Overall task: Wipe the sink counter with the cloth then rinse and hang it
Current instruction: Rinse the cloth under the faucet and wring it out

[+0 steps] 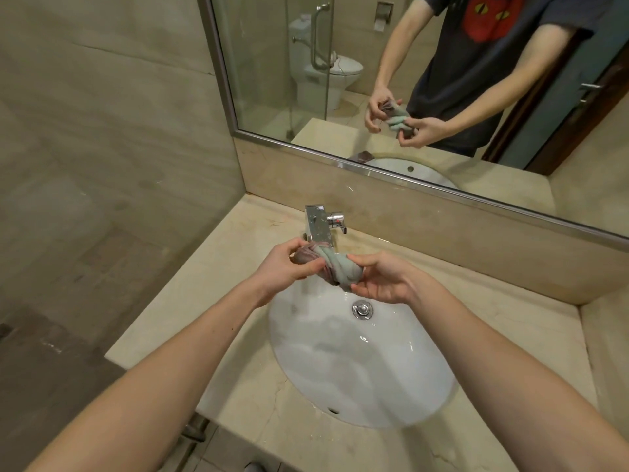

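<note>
Left hand [286, 264] and right hand [381, 281], fingers clamped, grip twisted cloth [332, 267] above sink [374, 369].

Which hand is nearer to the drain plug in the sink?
Right. The right hand holds the cloth just above the drain plug; the left hand is farther off, to its upper left.

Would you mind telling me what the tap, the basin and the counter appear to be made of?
Tap: polished chrome-look metal, mirror-bright with water spots. Basin: glossy white, probably glazed ceramic, showing soft reflections. Counter: beige veined stone, likely marble, smooth with a dull sheen.
</note>
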